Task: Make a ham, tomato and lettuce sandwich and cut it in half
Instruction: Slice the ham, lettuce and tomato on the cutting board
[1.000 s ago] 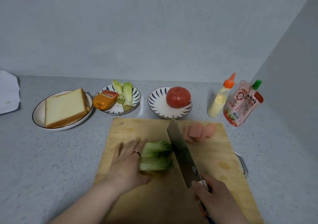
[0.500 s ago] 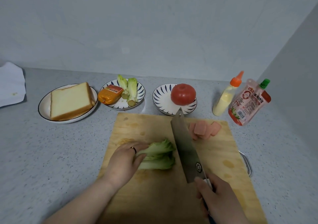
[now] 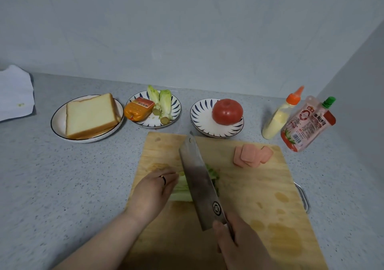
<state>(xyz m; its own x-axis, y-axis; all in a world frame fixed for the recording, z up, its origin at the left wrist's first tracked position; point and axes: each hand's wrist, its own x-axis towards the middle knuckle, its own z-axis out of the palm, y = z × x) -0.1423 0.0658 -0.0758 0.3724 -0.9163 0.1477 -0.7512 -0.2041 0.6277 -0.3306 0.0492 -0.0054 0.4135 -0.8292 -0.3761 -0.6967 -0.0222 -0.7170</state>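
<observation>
Behind my wooden board [image 3: 259, 186] sat three plates in a row: one with bread [image 3: 90, 115], one with an orange ham pack [image 3: 138, 108] and two lettuce ends [image 3: 165, 103], and one with a red tomato [image 3: 227, 108]. A yellow sauce bottle [image 3: 278, 120] and a red sauce pouch [image 3: 305, 124] leaned together by the wall on the right. Some pink ham slices [image 3: 252, 155] lay on the far right part of the board. The big knife [image 3: 199, 186] was in the way and hid the middle of the lettuce [image 3: 182, 190]. The lettuce lay in the middle of the board. My left hand [image 3: 153, 193] had its fingers bent down over the pale end, holding it still, with my fingertips just beside the blade. Only a bit of dark green leaf peeked out on the other side of the knife. My right hand [image 3: 239, 242] was wrapped tight round the knife handle, near me. A moment before, the blade was standing to the right of the lettuce, and all the leaves showed. Now it had moved left, across the lettuce.
</observation>
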